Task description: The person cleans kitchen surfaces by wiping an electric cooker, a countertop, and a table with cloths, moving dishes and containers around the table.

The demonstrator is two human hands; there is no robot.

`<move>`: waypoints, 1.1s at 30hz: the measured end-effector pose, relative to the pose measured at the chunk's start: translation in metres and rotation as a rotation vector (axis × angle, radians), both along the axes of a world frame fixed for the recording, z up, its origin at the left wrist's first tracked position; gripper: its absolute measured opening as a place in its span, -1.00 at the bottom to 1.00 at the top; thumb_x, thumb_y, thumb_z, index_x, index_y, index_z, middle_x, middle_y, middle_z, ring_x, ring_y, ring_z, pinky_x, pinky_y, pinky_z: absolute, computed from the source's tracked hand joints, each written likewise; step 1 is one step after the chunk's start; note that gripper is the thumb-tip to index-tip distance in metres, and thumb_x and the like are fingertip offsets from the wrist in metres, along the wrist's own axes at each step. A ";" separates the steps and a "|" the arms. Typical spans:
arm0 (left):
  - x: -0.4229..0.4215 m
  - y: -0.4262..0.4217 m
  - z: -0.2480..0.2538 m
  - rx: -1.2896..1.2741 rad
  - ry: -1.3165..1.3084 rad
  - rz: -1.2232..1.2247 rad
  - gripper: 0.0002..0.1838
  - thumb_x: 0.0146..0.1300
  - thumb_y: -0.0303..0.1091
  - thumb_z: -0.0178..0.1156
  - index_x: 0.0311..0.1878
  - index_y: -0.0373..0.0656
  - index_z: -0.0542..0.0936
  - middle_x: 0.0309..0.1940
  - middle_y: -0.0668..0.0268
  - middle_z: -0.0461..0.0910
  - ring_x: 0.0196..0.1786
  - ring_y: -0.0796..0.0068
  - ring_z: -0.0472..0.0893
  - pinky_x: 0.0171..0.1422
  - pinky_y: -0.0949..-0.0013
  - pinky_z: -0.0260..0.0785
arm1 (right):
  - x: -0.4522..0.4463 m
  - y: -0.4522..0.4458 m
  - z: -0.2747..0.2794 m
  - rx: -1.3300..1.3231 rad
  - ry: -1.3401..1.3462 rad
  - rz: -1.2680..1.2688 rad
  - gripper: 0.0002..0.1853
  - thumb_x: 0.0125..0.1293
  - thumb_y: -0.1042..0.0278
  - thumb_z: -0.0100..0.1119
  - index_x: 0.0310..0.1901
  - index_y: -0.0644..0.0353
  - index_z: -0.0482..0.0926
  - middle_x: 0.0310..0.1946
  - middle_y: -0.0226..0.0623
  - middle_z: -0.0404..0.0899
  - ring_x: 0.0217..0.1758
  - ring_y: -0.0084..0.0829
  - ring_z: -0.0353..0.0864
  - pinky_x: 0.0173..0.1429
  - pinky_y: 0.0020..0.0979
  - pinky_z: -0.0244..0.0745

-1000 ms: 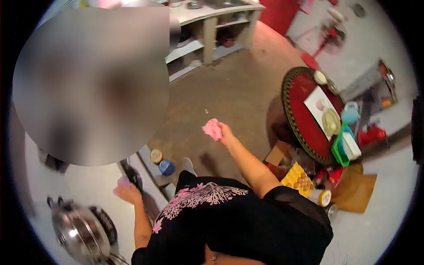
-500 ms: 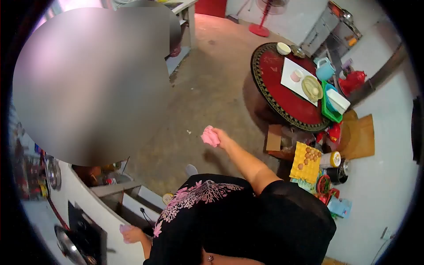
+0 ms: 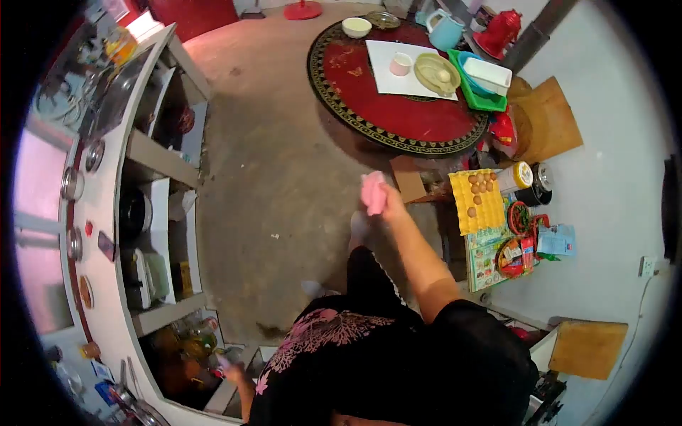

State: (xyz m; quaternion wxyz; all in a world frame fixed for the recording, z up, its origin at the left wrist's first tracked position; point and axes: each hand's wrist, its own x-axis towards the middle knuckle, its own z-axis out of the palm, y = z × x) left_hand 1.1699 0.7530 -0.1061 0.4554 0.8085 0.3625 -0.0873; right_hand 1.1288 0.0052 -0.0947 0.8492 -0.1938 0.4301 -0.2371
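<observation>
Done: right hand is closed around cloth, just off view centre toward 2 o'clock. Left: cloth is not set down. Left hand, 7 o'clock: blurred, cannot tell grip. Open floor at 10 o'clock; edges: counter 9, table 1, egg tray 3.

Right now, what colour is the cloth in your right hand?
The cloth is pink, as the head view shows.
</observation>
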 end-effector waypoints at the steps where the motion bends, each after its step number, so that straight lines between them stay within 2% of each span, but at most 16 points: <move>1: 0.039 -0.046 -0.001 -0.189 0.008 -0.053 -0.54 0.09 -0.46 0.13 0.13 -0.17 0.42 -0.01 0.25 0.50 0.01 0.29 0.51 0.08 0.30 0.37 | -0.004 -0.029 0.003 -0.073 0.115 -0.083 -0.48 0.16 0.26 0.15 0.11 0.38 0.34 0.02 -0.11 0.46 0.05 -0.17 0.46 0.09 -0.19 0.40; 3: 0.106 -0.148 0.004 -0.459 0.057 -0.188 -0.55 0.10 -0.51 0.12 0.13 -0.16 0.43 0.00 0.27 0.50 0.00 0.32 0.52 0.07 0.33 0.39 | -0.011 -0.086 0.005 -0.284 0.296 -0.104 -0.56 0.17 0.31 0.08 0.08 0.29 0.37 -0.08 -0.16 0.49 -0.05 -0.25 0.50 0.01 -0.22 0.46; 7: 0.179 -0.361 0.032 -0.495 -0.043 -0.669 -0.73 0.26 -0.52 0.02 0.04 -0.20 0.43 -0.07 0.20 0.52 -0.05 0.36 0.56 -0.03 0.22 0.48 | -0.005 -0.214 -0.052 -0.702 0.489 -0.226 -0.69 0.22 0.34 -0.01 -0.04 0.26 0.46 -0.20 -0.27 0.52 -0.23 -0.38 0.52 -0.14 -0.39 0.42; 8: 0.188 -0.411 0.040 -0.535 -0.016 -0.677 -0.71 0.23 -0.56 0.03 0.04 -0.20 0.44 -0.08 0.23 0.53 -0.06 0.37 0.56 -0.03 0.24 0.47 | 0.008 -0.219 -0.001 -0.835 0.574 -0.278 -0.72 0.21 0.33 0.00 -0.10 0.29 0.49 -0.27 -0.29 0.53 -0.26 -0.36 0.51 -0.15 -0.37 0.40; 9: 0.196 -0.459 0.046 -0.571 0.010 -0.687 -0.68 0.20 -0.59 0.04 0.04 -0.21 0.44 -0.10 0.25 0.54 -0.08 0.39 0.56 -0.03 0.26 0.45 | 0.009 -0.245 -0.012 -1.131 0.743 -0.223 -0.72 0.22 0.33 0.00 -0.10 0.32 0.48 -0.27 -0.24 0.53 -0.25 -0.32 0.51 -0.14 -0.36 0.40; 11: 0.206 -0.545 0.048 -0.499 0.076 -0.792 -0.64 0.17 -0.62 0.04 0.07 -0.21 0.45 -0.09 0.32 0.53 -0.07 0.45 0.53 0.03 0.37 0.41 | 0.026 -0.283 0.002 -0.999 0.780 -0.219 -0.73 0.24 0.32 0.01 -0.12 0.34 0.48 -0.28 -0.13 0.52 -0.21 -0.24 0.52 -0.06 -0.32 0.39; 14: 0.210 -0.669 0.064 -0.492 0.143 -0.932 -0.62 0.15 -0.63 0.04 0.07 -0.20 0.46 -0.09 0.37 0.53 -0.06 0.49 0.51 0.07 0.43 0.37 | 0.050 -0.327 0.011 -1.250 0.801 -0.202 -0.75 0.26 0.33 0.02 -0.12 0.31 0.47 -0.24 -0.07 0.51 -0.14 -0.17 0.52 -0.02 -0.28 0.38; 15: 0.211 -0.706 0.067 -0.508 0.157 -0.974 -0.62 0.15 -0.62 0.05 0.07 -0.19 0.46 -0.10 0.38 0.53 -0.05 0.50 0.51 0.08 0.44 0.35 | 0.058 -0.347 -0.019 -1.571 0.930 -0.234 -0.76 0.25 0.35 0.05 -0.11 0.31 0.46 -0.20 -0.05 0.49 -0.09 -0.07 0.49 0.01 -0.24 0.38; 18: 0.222 -0.789 0.041 -0.459 0.160 -1.111 -0.63 0.16 -0.60 0.07 0.07 -0.17 0.47 -0.11 0.36 0.54 -0.03 0.52 0.50 0.11 0.45 0.32 | 0.089 -0.370 -0.041 -1.584 0.881 0.110 -0.72 0.16 0.36 0.10 -0.10 0.26 0.47 -0.04 -0.09 0.44 0.05 -0.01 0.39 0.10 -0.11 0.32; 20: 0.219 -0.839 0.034 -0.347 0.127 -1.177 -0.62 0.16 -0.60 0.10 0.08 -0.19 0.46 -0.09 0.31 0.54 -0.01 0.50 0.50 0.13 0.45 0.31 | 0.105 -0.368 -0.036 -1.921 0.844 0.255 -0.68 0.13 0.35 0.12 -0.05 0.19 0.49 0.06 -0.17 0.40 0.18 -0.10 0.31 0.25 -0.06 0.19; 22: 0.218 -0.875 0.022 -0.283 0.048 -1.262 -0.61 0.16 -0.61 0.12 0.09 -0.20 0.45 -0.07 0.27 0.53 0.01 0.48 0.50 0.15 0.44 0.30 | 0.102 -0.366 -0.040 -1.881 0.867 0.388 -0.64 0.14 0.29 0.12 0.01 0.12 0.49 0.16 -0.22 0.34 0.33 -0.18 0.19 0.43 -0.09 -0.03; 24: 0.214 -0.898 0.001 -0.275 -0.095 -1.348 -0.60 0.15 -0.62 0.14 0.10 -0.23 0.44 -0.06 0.23 0.53 0.03 0.45 0.50 0.16 0.43 0.29 | 0.081 -0.394 -0.037 -1.959 0.743 0.493 -0.65 0.15 0.33 0.05 0.01 0.10 0.50 0.14 -0.21 0.38 0.31 -0.17 0.22 0.42 -0.14 0.02; 26: 0.223 -0.905 -0.040 -0.356 -0.143 -1.405 -0.61 0.15 -0.62 0.17 0.08 -0.24 0.45 -0.05 0.26 0.53 0.01 0.46 0.50 0.14 0.44 0.30 | 0.055 -0.452 0.006 -1.742 0.402 0.517 -0.66 0.14 0.32 0.07 -0.02 0.13 0.49 0.18 -0.20 0.34 0.25 -0.14 0.27 0.32 -0.19 0.16; 29: 0.223 -0.919 -0.050 -0.419 -0.094 -1.374 -0.62 0.13 -0.58 0.23 0.05 -0.25 0.47 -0.07 0.31 0.54 -0.01 0.50 0.50 0.11 0.48 0.31 | -0.008 -0.497 -0.003 -1.795 1.264 0.371 -0.62 0.19 0.43 -0.01 0.08 0.11 0.43 0.19 -0.17 0.34 0.20 -0.16 0.32 0.26 -0.18 0.22; 31: 0.222 -0.920 -0.044 -0.322 -0.043 -1.377 -0.60 0.13 -0.60 0.20 0.08 -0.27 0.46 -0.06 0.24 0.53 -0.01 0.45 0.51 0.11 0.44 0.33 | -0.062 -0.520 -0.053 -1.654 1.613 0.202 -0.60 0.29 0.37 -0.06 0.17 0.22 0.36 0.22 -0.06 0.29 0.22 -0.04 0.28 0.29 -0.14 0.16; 33: 0.217 -0.925 -0.033 -0.464 0.058 -1.241 -0.61 0.11 -0.56 0.24 0.05 -0.26 0.48 -0.12 0.30 0.56 -0.06 0.50 0.52 0.06 0.46 0.35 | -0.074 -0.514 -0.072 -1.435 1.761 0.004 -0.55 0.35 0.35 -0.14 0.25 0.26 0.26 0.26 -0.01 0.23 0.28 0.03 0.20 0.31 -0.10 0.13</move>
